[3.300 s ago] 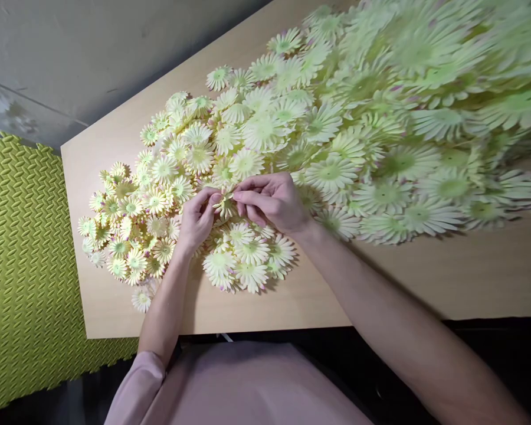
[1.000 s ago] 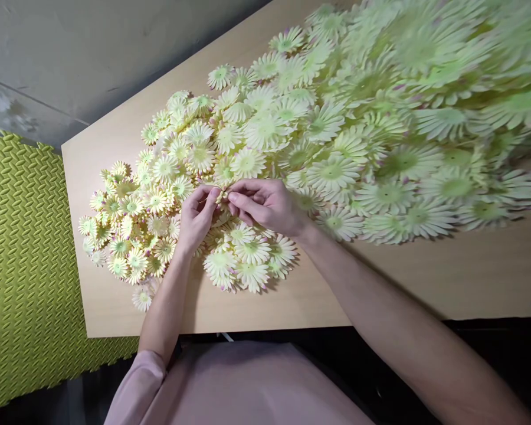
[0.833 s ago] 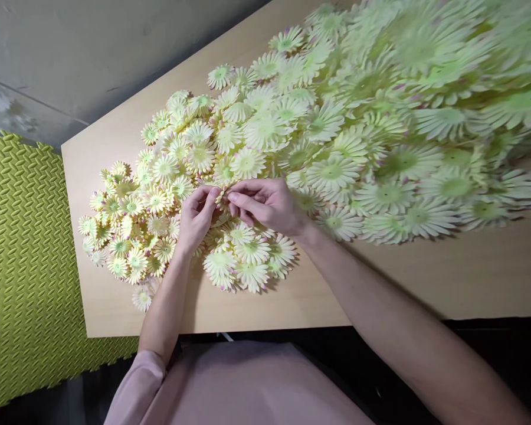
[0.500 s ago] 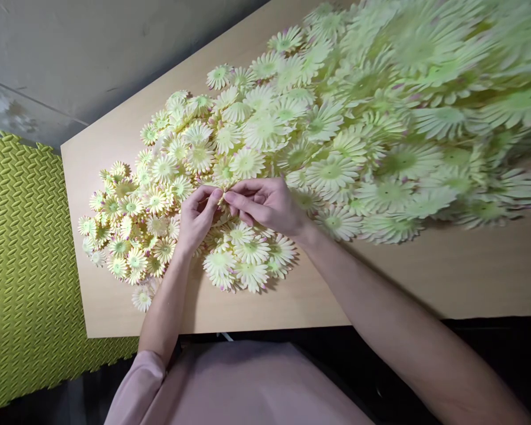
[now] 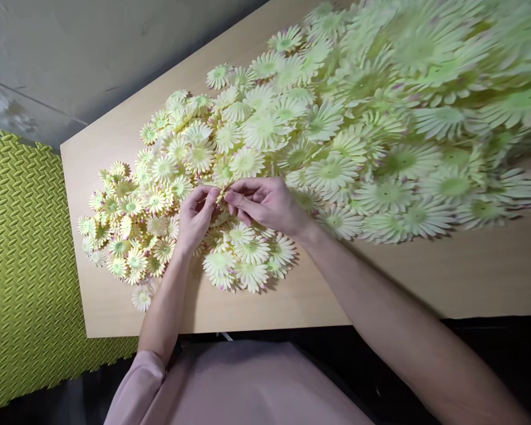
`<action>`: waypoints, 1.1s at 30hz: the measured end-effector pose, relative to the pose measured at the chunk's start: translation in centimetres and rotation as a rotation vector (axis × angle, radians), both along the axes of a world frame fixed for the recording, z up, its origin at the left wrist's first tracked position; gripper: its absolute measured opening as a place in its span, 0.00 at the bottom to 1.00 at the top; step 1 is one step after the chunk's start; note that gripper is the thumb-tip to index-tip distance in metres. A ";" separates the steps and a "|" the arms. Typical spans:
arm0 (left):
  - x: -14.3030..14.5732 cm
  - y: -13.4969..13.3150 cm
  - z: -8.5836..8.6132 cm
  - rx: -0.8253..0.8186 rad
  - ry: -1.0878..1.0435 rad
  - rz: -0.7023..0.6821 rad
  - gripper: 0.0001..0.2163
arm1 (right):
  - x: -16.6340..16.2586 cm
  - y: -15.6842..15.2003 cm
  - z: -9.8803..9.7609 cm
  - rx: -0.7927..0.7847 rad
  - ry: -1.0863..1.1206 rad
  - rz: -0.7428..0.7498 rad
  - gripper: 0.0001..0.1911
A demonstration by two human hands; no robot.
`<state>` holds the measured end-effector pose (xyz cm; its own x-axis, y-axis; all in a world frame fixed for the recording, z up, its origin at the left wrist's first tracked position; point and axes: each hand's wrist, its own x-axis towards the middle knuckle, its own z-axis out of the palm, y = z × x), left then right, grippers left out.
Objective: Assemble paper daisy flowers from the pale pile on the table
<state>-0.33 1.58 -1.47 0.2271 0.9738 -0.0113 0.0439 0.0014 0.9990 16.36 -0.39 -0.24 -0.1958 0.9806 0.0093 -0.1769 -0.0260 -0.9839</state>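
Note:
My left hand (image 5: 196,215) and my right hand (image 5: 265,203) meet over the flowers, fingertips almost touching. Between them is a small yellowish artificial flower piece (image 5: 221,195), pinched from both sides; its exact shape is partly hidden by the fingers. Just below the hands lies a small cluster of pale artificial flowers (image 5: 250,260) with pink-tipped petals. Smaller flower heads (image 5: 130,206) are heaped to the left of my left hand. Larger flower heads (image 5: 331,170) spread out above and to the right of my right hand.
The flowers lie on a light wooden table (image 5: 301,304), whose near edge runs in front of my body. Beyond it is a grey surface (image 5: 115,47). A yellow-green textured mat (image 5: 26,265) stands along the table's left side.
My fingertips have drawn slightly apart, and more of the yellowish piece shows between them. The heaps of flowers stay where they were.

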 end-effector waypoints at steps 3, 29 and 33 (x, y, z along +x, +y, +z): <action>0.1 0.0 0.1 -0.001 0.006 0.007 0.15 | 0.0 0.1 0.0 0.018 -0.008 0.021 0.16; 0.0 0.2 0.3 0.058 -0.034 -0.039 0.13 | 0.1 0.1 -0.2 0.017 0.040 0.074 0.16; 0.0 0.2 0.3 0.053 -0.026 -0.042 0.13 | -0.1 0.0 -0.3 0.037 0.038 0.013 0.15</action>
<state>-0.32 1.74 -1.16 0.2671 0.9625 0.0467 0.0163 -0.0530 0.9985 16.30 -0.34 -0.52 -0.2078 0.9767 0.0532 -0.2144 0.0076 -0.9767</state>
